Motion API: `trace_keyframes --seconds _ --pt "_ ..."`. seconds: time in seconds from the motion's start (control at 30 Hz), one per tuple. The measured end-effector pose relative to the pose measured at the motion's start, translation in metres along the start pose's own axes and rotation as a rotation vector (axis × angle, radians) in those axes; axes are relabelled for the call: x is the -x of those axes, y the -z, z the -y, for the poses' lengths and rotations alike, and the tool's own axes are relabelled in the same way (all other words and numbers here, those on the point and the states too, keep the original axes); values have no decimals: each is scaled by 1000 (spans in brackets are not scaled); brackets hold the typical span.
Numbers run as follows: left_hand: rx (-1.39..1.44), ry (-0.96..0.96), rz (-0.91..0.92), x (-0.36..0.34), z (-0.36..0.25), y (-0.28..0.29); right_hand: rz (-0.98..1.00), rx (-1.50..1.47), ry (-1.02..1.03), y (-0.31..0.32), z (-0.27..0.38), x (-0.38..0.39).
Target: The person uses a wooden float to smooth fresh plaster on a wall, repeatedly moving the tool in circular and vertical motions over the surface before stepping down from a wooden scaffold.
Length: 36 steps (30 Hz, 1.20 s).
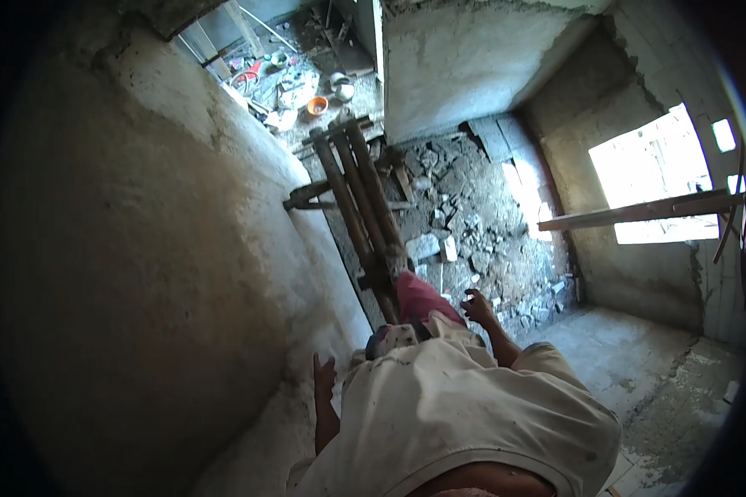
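Observation:
My left hand [324,374] hangs beside the rough plastered wall [199,273]; its fingers are partly spread and nothing is in it. Whether it touches the wall I cannot tell. On the other side, my right hand [477,308] is held out from my body over the rubble, empty, with loosely bent fingers apart. Between the hands, beyond my red-clothed leg [423,296], a trestle of round wooden poles [358,192] runs along the wall. My shirt and leg hide its near end.
Broken stone rubble [464,219] covers the ground right of the poles. A wooden plank [638,213] crosses before the bright window opening [651,157]. Through the doorway lie an orange bowl [317,106], a metal pot [343,92] and scattered clutter.

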<state>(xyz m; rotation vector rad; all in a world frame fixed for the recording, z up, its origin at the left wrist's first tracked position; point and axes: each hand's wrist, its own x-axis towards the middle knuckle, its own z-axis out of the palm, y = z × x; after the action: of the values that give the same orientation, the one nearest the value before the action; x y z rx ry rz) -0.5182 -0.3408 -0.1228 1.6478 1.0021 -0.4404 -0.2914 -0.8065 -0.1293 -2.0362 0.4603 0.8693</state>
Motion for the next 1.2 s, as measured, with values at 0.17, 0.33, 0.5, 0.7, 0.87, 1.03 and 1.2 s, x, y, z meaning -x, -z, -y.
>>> trace_keyframes --seconds 0.17,0.33,0.5,0.7,0.87,1.03,1.2 --pt "-51 -75 -6 -65 -72 14 -45 120 242 39 115 -75" --pt "-161 -223 62 -132 -118 15 -78 43 189 69 208 -110" --pt "-559 -768 133 -203 -118 8 -107 -47 193 55 230 -139" --pt "-295 -334 528 -251 -221 37 -108 -128 -41 -4 202 -124" --pt "-311 -90 461 -218 -369 41 -238 167 166 -41 162 -148" --pt "156 -346 664 -282 -247 69 -66 122 153 -36 234 -166" --pt "-551 -728 119 -316 -256 36 -87 -286 -119 5 293 -188"
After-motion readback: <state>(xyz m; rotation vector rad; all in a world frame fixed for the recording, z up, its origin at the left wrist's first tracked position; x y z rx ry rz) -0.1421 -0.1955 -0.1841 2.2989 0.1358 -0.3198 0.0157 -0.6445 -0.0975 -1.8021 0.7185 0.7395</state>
